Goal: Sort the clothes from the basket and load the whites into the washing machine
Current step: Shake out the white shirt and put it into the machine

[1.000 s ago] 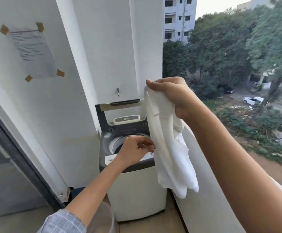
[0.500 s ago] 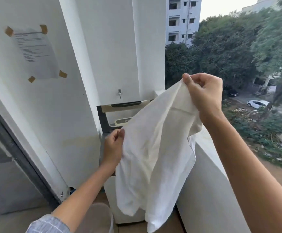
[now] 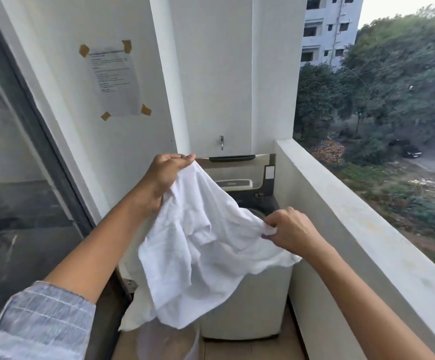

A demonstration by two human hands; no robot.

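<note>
A white garment (image 3: 206, 255) hangs spread between both hands in front of the top-loading washing machine (image 3: 252, 302), whose lid (image 3: 237, 167) stands raised against the wall. The cloth is plain white, thin and creased, with a folded seam near its middle; its lower edge droops in loose folds over the machine's front and above a pale basket (image 3: 169, 344) on the floor. The left hand (image 3: 164, 178), held high, has its grip pinched on the top corner. The right hand (image 3: 289, 229), lower and over the drum opening, pinches the opposite edge between thumb and fingers.
</note>
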